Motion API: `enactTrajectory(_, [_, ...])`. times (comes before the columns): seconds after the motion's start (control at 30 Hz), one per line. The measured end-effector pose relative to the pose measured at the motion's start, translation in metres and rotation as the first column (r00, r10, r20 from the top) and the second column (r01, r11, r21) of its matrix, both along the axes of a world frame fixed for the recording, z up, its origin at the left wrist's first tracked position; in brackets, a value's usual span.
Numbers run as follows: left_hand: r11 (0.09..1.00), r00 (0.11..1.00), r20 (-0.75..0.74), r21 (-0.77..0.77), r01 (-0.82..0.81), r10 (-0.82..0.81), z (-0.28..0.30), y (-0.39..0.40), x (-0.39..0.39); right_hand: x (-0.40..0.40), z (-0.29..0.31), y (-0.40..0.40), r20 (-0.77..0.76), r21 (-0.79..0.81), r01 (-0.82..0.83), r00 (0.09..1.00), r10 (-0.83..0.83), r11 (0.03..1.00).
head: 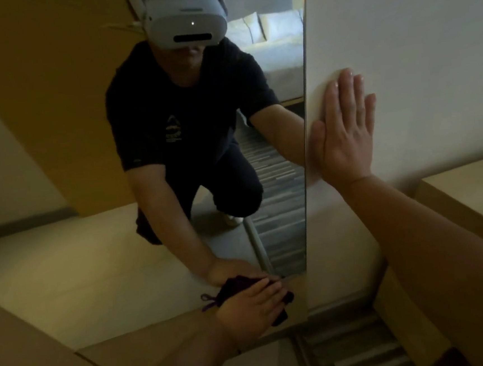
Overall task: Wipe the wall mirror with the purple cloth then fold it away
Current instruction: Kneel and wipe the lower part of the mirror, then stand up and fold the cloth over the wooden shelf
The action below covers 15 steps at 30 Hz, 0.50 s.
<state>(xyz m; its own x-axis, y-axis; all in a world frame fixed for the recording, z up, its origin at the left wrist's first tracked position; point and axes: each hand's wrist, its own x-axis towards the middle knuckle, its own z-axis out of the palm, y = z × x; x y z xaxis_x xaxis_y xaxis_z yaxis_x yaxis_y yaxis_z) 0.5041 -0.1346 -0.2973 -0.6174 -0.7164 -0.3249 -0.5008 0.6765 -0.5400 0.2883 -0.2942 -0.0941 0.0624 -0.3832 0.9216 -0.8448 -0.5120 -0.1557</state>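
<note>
Purple cloth (277,302) sits bunched under my left hand (251,310), low centre of the frame, pressed to the bottom corner of the mirror (94,254); that grip is closed on it, fingers spread over the wad. My right hand (344,133), right of centre, lies flat and open on the wall (411,36), holding nothing, its thumb just at the mirror's edge. The risks I see: the thumb smearing the glass, the loose cloth slipping out and leaving bare fingers on the glass, and the upper glass going unwiped.
</note>
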Motion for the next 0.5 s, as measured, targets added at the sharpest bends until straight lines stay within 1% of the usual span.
enactTrajectory(0.07, [1.0,0.985,-0.173,0.03,-0.01,0.015,0.019,0.008,-0.003,-0.002,0.002,0.01,-0.026,0.098,0.0,1.0,0.002,0.995])
enactTrajectory(0.13, [0.998,0.928,-0.367,0.038,-0.05,0.06,0.043,0.018,-0.005,-0.007,0.008,0.021,-0.06,0.204,-0.002,0.998,0.015,0.979])
enactTrajectory(0.17, [0.996,0.876,-0.474,0.021,-0.087,0.087,0.057,0.025,-0.005,-0.009,0.012,0.027,-0.077,0.255,-0.008,0.997,0.029,0.967])
enactTrajectory(0.2, [0.99,0.806,-0.579,0.023,-0.136,0.124,0.072,0.031,-0.005,-0.011,0.018,0.034,-0.088,0.304,-0.018,0.995,0.047,0.953])
enactTrajectory(0.27, [0.955,0.637,-0.715,0.165,-0.248,0.289,0.109,0.044,-0.007,-0.014,0.027,0.05,-0.084,0.404,-0.05,0.992,0.092,0.913])
enactTrajectory(0.33, [0.854,0.453,-0.728,0.394,-0.339,0.515,0.151,0.052,-0.007,-0.015,0.039,0.067,-0.061,0.494,-0.069,0.992,0.114,0.867])
enactTrajectory(0.37, [0.813,0.389,-0.718,0.461,-0.356,0.578,0.173,0.054,-0.006,-0.015,0.05,0.077,-0.053,0.533,-0.067,0.992,0.113,0.843])
enactTrajectory(0.4, [0.784,0.342,-0.709,0.513,-0.35,0.617,0.196,0.057,-0.004,-0.015,0.063,0.088,-0.041,0.563,-0.066,0.993,0.107,0.824])
enactTrajectory(0.5, [0.716,0.194,-0.69,0.66,-0.229,0.697,0.269,0.068,0.003,-0.014,0.121,0.124,0.053,0.626,-0.125,0.992,0.118,0.77])
